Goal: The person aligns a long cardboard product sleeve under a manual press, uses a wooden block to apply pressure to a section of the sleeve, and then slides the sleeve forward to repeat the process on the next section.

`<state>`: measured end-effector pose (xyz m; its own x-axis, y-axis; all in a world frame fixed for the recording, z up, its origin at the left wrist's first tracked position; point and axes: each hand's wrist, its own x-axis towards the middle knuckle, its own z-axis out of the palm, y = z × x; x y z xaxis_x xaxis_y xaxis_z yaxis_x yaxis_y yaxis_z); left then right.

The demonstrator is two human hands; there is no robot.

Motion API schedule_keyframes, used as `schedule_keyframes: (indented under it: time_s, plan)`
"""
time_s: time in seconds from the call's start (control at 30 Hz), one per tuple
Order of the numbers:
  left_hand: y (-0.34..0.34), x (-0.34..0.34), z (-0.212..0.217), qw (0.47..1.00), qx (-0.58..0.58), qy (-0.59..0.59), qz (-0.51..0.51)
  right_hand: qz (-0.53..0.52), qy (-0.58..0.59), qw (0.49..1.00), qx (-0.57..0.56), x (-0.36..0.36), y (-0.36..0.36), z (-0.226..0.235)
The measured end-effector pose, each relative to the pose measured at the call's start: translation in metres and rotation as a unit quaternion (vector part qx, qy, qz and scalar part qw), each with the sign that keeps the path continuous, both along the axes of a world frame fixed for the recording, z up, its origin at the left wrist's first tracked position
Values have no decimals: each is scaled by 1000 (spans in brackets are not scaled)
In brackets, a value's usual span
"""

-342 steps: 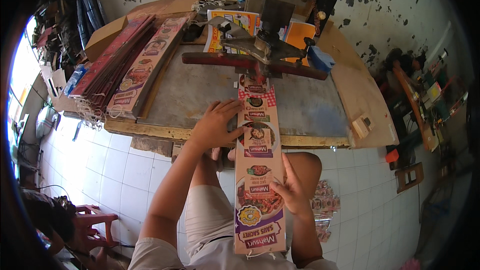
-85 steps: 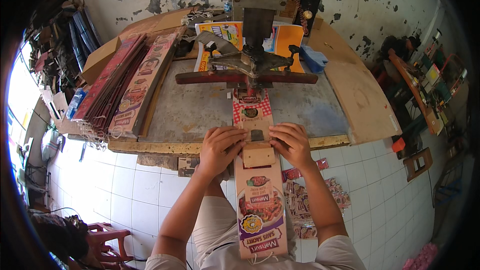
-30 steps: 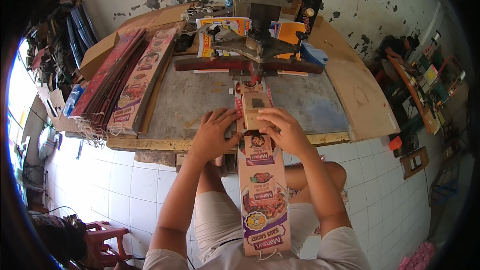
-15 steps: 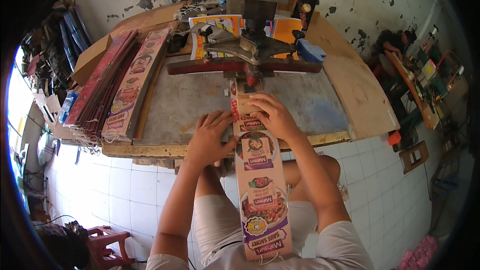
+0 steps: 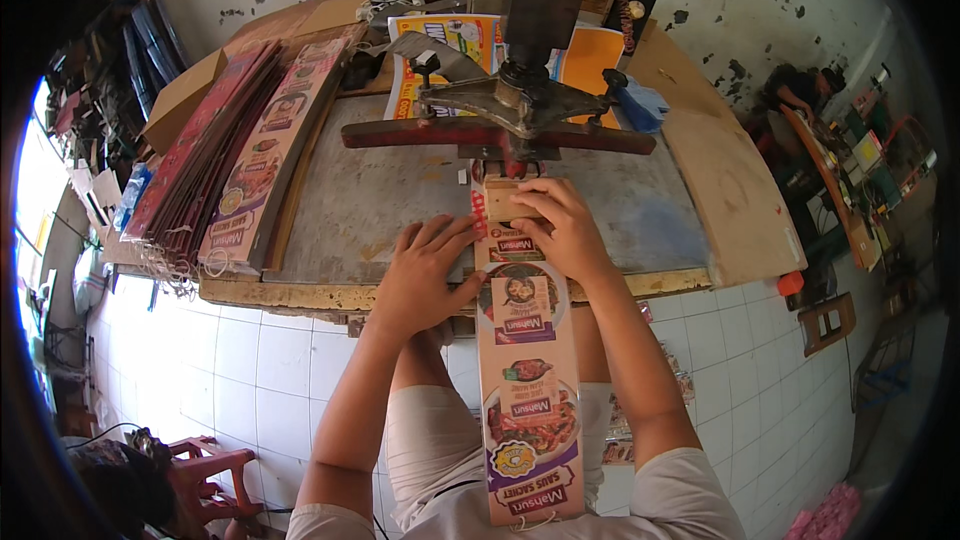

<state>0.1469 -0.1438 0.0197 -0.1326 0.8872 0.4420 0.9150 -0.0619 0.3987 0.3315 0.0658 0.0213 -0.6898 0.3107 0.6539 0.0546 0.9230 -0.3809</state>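
Observation:
A long printed cardboard strip (image 5: pixel 530 352) with food pictures runs from the table's front edge toward my lap. Its far end lies on the grey metal table under the press. My left hand (image 5: pixel 428 268) rests at the strip's left edge, fingers stretched out and the thumb against the strip. A small tan block, wood-like, (image 5: pixel 508 202) sits on the far part of the strip. My right hand (image 5: pixel 562 235) grips this block from its right side with bent fingers. Just beyond the block is the red tip (image 5: pixel 516 169) of the press.
The iron press (image 5: pixel 510 105) with its wide red bar (image 5: pixel 420 132) stands over the table (image 5: pixel 350 210). Stacks of printed strips (image 5: pixel 255 185) lie at the left. A blue object (image 5: pixel 640 105) sits at the back right. Another person (image 5: pixel 800 90) works at the far right; a red stool (image 5: pixel 225 475) stands lower left.
The whole view has shifted slightly, with the press now further right in the picture. My right hand remains on the block, and my left hand stays at the strip's edge.

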Motion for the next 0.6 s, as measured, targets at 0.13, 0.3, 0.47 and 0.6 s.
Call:
schedule_keyframes:
  time_s: [0.13, 0.3, 0.47, 0.6]
  plan:
    - [0, 0, -1, 1000, 0, 3, 0, -2, 5, 1000, 5, 0, 0, -1]
    - [0, 0, -1, 1000, -11, 3, 3, -8, 8, 1000, 3, -1, -1, -2]
    - [1, 3, 3, 1000, -19, -6, 1, -43, 28, 998, 30, 4, -7, 7]
    - [1, 2, 2, 1000, -25, -2, 4, -170, 93, 980, -49, 13, 6, -5]
